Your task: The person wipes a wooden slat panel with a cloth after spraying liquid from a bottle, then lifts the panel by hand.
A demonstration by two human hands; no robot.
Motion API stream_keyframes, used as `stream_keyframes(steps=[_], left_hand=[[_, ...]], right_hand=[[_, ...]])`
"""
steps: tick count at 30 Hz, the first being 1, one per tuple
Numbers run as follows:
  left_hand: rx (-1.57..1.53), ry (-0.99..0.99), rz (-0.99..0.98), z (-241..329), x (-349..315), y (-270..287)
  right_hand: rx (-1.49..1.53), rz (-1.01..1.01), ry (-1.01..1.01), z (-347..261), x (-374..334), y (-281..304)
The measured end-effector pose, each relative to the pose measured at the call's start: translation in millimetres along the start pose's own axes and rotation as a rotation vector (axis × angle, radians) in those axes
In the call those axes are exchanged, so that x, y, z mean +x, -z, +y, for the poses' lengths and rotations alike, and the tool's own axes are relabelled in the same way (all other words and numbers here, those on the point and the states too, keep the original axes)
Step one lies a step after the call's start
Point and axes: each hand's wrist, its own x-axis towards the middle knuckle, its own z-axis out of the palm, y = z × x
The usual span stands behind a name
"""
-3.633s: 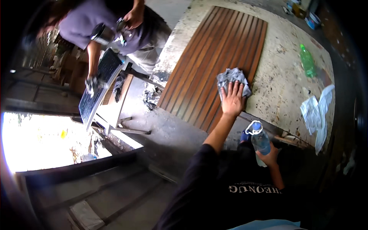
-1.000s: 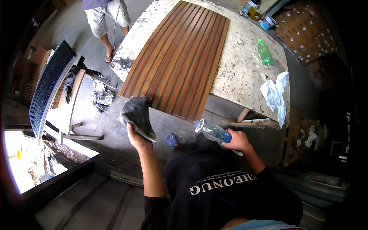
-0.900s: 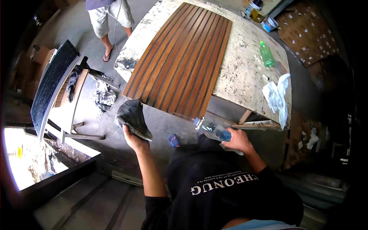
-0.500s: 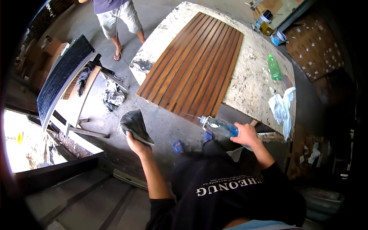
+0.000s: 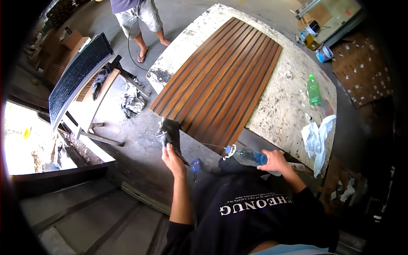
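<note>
My left hand [image 5: 173,161] is closed on a dark grey rag [image 5: 171,135], held up near the close edge of the slatted brown wooden panel [image 5: 221,80]. On its side in my right hand [image 5: 274,162] is a clear plastic bottle [image 5: 246,156] with a blue cap and bluish liquid inside. The cap points left, and a thin streak of liquid runs from it toward the rag. The panel lies on a paint-stained white table [image 5: 289,97], its near end reaching past the table edge. Neither hand touches the panel.
A green bottle [image 5: 314,91] and a crumpled pale blue cloth [image 5: 316,138] lie on the table's right side. At left, a black ribbed panel [image 5: 76,74] rests on a wooden stand [image 5: 100,138]. Another person [image 5: 138,21] stands beyond with a hose. Crumpled plastic [image 5: 131,102] lies on the floor.
The left hand has moved right, bringing the rag closer to the panel's edge and the bottle. The bottle has come slightly lower in view. The whole view has shifted a little.
</note>
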Motion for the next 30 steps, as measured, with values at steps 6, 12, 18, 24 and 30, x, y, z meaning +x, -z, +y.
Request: stream_keyframes(steps=[6,12,18,24,30], left_hand=[[0.036,0.072,0.055,-8,-12,-19],[1.456,-0.506,-0.679,-43,-9,-49],[1.339,-0.725,-0.807,-66,48,-136],[1.384,-0.682,-0.934,-45,17,-51],[1.374,-0.798,-1.044,-43,48,-66]], right_hand=[[0.132,-0.083,0.045,35,9,-42],[0.314,0.093,0.024,54,-12,-75],[0.746,0.353,-0.145,45,-36,-67],[0.759,0.548,-0.190,44,-24,-37],[1.035,0.859,0.015,50,59,43]])
